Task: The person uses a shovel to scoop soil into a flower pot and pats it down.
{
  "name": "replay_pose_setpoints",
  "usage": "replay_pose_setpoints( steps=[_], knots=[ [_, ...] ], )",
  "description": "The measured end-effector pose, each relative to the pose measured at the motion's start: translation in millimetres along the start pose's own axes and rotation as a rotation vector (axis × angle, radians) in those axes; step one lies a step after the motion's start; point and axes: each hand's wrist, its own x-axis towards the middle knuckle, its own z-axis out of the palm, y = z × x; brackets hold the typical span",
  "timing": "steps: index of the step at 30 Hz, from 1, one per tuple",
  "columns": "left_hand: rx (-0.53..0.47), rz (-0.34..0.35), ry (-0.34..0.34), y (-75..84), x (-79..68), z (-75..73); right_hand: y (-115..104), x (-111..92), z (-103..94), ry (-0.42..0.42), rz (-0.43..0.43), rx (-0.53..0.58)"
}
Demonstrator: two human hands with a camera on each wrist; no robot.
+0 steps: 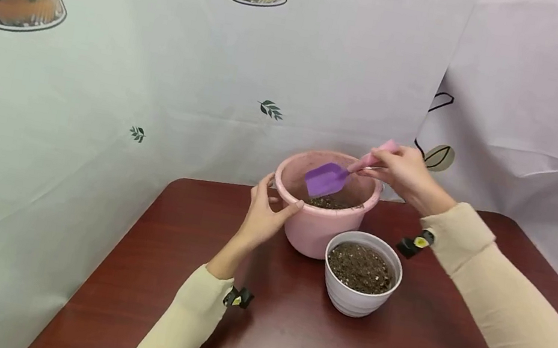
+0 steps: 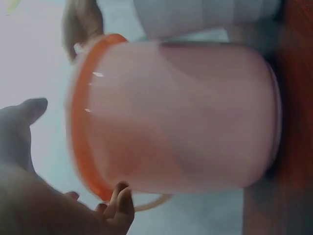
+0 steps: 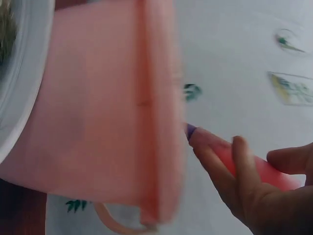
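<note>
a white curtain [image 1: 328, 72] printed with small leaves and potted plants hangs just behind the dark red, glossy worktop [image 1: 286, 333]. on the worktop, a white ribbed pot [image 1: 361, 275] stands just in front of the pink pot [image 1: 323, 205], touching or nearly touching its wall; it is filled almost to the rim with dark, crumbly soil flecked with pale grains. it sits between the person and the pink pot's front right side. both arms wear cream sleeves, each with a small black clip at the wrist.

the pink pot is round, smooth plastic with a thick rolled rim, tapering toward the base; a low layer of dark soil shows inside. it stands near the middle of the worktop toward the curtain. the left hand [image 1: 264, 211] grips its rim on the left, thumb hooked over the edge and fingers curled behind it. the right hand [image 1: 402, 169] is closed around the pink handle of a small trowel [image 1: 336, 177], whose flat purple plastic blade hangs tilted over the pot's mouth, above the soil. the wrist views are blurred, showing mostly the pot's pink wall [image 2: 181, 117].
</note>
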Motion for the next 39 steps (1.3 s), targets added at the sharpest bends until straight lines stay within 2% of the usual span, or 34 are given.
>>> replay_pose_setpoints(
  steps=[4, 6, 9, 11, 13, 16, 19, 26, 30, 37, 39],
  knots=[
    [-0.033, 0.012, -0.037, -8.8, 0.9, -0.8, 20, 23, 19.5, 0.055, -0.03, -0.264],
    [-0.054, 0.023, -0.05, -9.8, 0.7, -1.5, 28, 30, 26.5, 0.093, -0.073, -0.451],
    [-0.077, 0.039, -0.056, -9.1, 0.5, -1.7, 39, 36, 34.4, 0.107, -0.084, -0.614],
    [-0.091, 0.039, -0.052, -9.6, -1.1, 0.1, 45, 36, 37.3, 0.08, -0.066, -0.734],
    [-0.093, 0.042, -0.047, -10.0, -1.9, 1.7, 49, 36, 39.7, 0.019, -0.023, -0.782],
    [-0.094, 0.04, -0.036, -9.9, -1.9, 3.2, 49, 36, 42.6, -0.069, -0.002, -0.839],
    [-0.09, 0.049, -0.025, -9.8, -0.6, 4.0, 48, 36, 45.7, -0.11, -0.007, -0.862],
    [-0.085, 0.078, -0.003, -8.5, 1.5, 5.1, 44, 36, 54.8, -0.186, -0.057, -0.84],
    [-0.102, 0.07, -0.006, -7.0, 2.5, 5.9, 43, 36, 52.0, -0.204, -0.035, -0.755],
    [-0.116, 0.083, 0.003, -6.3, 2.8, 5.3, 40, 34, 41.8, -0.186, 0.084, -0.441],
    [-0.111, 0.08, 0.007, -6.4, 1.7, 4.4, 37, 32, 40.7, -0.168, 0.084, -0.433]
  ],
)
